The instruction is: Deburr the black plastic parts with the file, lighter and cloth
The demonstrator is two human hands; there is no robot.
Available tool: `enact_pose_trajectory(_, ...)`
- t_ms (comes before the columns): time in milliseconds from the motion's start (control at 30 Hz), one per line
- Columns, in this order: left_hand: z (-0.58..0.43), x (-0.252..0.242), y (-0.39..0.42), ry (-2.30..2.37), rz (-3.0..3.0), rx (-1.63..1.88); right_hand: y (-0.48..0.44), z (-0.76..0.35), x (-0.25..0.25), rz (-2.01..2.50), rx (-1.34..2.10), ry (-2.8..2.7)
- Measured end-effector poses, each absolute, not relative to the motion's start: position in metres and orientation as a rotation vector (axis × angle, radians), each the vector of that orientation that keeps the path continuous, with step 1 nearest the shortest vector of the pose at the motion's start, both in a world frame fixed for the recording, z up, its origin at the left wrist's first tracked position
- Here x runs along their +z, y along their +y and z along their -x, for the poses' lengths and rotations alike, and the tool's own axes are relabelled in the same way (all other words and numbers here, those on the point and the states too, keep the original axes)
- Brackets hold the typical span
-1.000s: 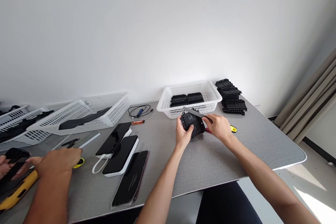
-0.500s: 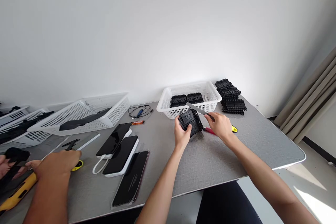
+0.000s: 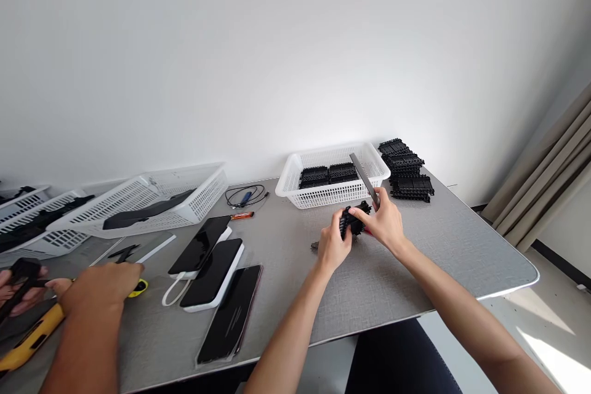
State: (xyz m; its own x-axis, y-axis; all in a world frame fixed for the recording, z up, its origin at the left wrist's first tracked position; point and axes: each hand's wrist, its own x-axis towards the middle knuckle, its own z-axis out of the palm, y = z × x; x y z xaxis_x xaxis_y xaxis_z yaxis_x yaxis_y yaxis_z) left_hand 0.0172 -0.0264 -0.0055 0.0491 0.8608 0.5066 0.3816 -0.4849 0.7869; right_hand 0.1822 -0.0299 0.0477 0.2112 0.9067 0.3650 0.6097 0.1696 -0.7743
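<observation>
My left hand (image 3: 335, 245) is closed around a black ridged plastic part (image 3: 354, 220), which is turned nearly edge-on above the table. In my right hand (image 3: 388, 221) is a flat metal file (image 3: 362, 173), pointing up and away to the left in front of the basket. My right thumb or fingers also touch the part's upper right side. Beneath the part, a red tool handle (image 3: 368, 231) shows a little, mostly hidden by my hands. A small dark grey tip (image 3: 314, 246) lies on the table beside my left hand.
Behind my hands stands a white basket (image 3: 318, 200) with black parts inside. Stacked black parts (image 3: 410, 184) lie to its right. Phones (image 3: 231, 314) on the left separate me from a co-worker's hand (image 3: 99, 286) near a yellow tool (image 3: 34, 341). A coiled cable (image 3: 247, 197) lies farther back.
The part has been tipped from facing me to edge-on and moved slightly right. The file has swung more upright, away from the part, and my right fingers now touch the part.
</observation>
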Motion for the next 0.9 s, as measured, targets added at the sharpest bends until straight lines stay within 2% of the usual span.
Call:
enact_pose_trajectory(367, -0.014, -0.007, -0.019, 1.202, -1.783, 1.547, -0.010, -0.204, 0.042, 1.279, 0.647, -1.359)
enact_pose_trajectory(667, -0.021, -0.007, -0.020, 0.982, -1.533, 1.732, -0.009, -0.201, 0.039, 1.304, 0.955, -1.488)
enact_pose_trajectory(900, -0.020, -0.010, -0.011, 0.987, -1.589, 1.834, -0.015, -0.193, 0.040, 1.033, 1.488, -1.404)
